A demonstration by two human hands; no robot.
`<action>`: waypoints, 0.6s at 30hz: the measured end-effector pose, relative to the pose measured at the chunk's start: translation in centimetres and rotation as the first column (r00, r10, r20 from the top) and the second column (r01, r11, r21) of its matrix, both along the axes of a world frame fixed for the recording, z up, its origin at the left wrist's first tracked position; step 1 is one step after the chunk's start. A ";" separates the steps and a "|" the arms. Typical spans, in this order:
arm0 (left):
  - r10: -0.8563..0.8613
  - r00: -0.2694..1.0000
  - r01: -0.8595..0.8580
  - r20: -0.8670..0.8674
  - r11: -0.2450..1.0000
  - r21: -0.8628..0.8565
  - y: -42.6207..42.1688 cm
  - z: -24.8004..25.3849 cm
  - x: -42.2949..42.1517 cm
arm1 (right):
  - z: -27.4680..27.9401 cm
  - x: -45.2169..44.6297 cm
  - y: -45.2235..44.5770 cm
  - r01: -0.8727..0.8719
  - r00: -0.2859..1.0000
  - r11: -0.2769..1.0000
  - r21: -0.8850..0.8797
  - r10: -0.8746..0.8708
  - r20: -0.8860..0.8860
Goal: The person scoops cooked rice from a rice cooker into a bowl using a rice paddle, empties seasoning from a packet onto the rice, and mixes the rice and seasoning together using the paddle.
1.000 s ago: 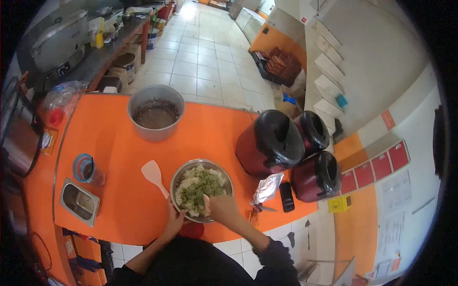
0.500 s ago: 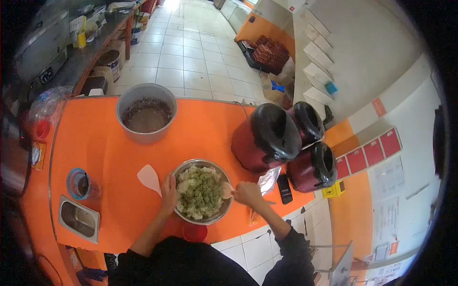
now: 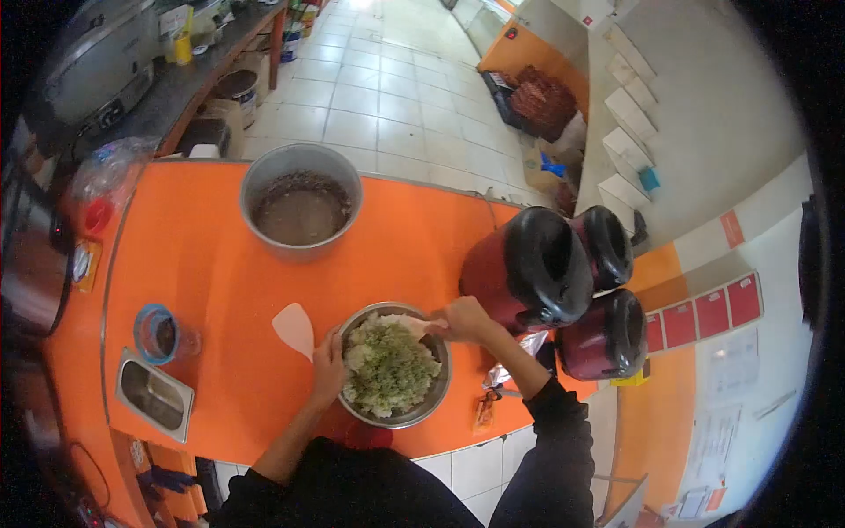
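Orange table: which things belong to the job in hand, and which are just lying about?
In the job: steel bowl, green-topped food, pale spoon in the right hand, left hand at the rim.
Lying about, apparently: white paddle, grey pot, metal pan, blue-rimmed cup, foil.

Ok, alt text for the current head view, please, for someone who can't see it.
The right hand works a utensil in a metal bowl of rice topped with green bits, the left hand at its rim. Beyond sits a big grey pot; dark-lidded red containers stand right.
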State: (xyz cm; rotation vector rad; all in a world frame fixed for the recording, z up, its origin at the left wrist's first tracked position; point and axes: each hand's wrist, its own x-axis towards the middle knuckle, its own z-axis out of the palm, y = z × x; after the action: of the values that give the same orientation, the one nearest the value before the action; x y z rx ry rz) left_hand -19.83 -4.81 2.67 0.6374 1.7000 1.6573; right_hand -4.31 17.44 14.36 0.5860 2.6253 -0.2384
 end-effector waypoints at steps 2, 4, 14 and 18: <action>0.006 1.000 -0.007 -0.030 1.000 -0.016 -0.1 0.3 0.0 | 0.9 -2.3 0.0 -0.154 0.988 0.987 0.041 0.154 0.013; 0.016 0.997 -0.016 -0.072 1.000 -0.009 -0.2 -0.6 -0.1 | 0.9 -3.5 -0.3 -0.250 0.967 0.968 -0.001 0.250 -0.041; 0.087 0.995 -0.086 -0.042 0.995 0.043 -0.7 -0.9 1.3 | 2.1 2.2 -18.1 -0.229 0.958 0.792 0.566 0.287 -0.014; 0.145 0.980 -0.155 -0.134 0.986 -0.065 -0.7 -1.4 2.2 | 0.4 3.4 -22.7 -0.151 0.984 0.744 0.651 0.177 0.026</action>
State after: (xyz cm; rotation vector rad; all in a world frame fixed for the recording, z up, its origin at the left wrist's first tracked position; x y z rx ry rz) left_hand -17.65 -5.51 1.30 0.6037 1.9353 1.6770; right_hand -0.87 -5.31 14.73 0.5512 2.7400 0.7714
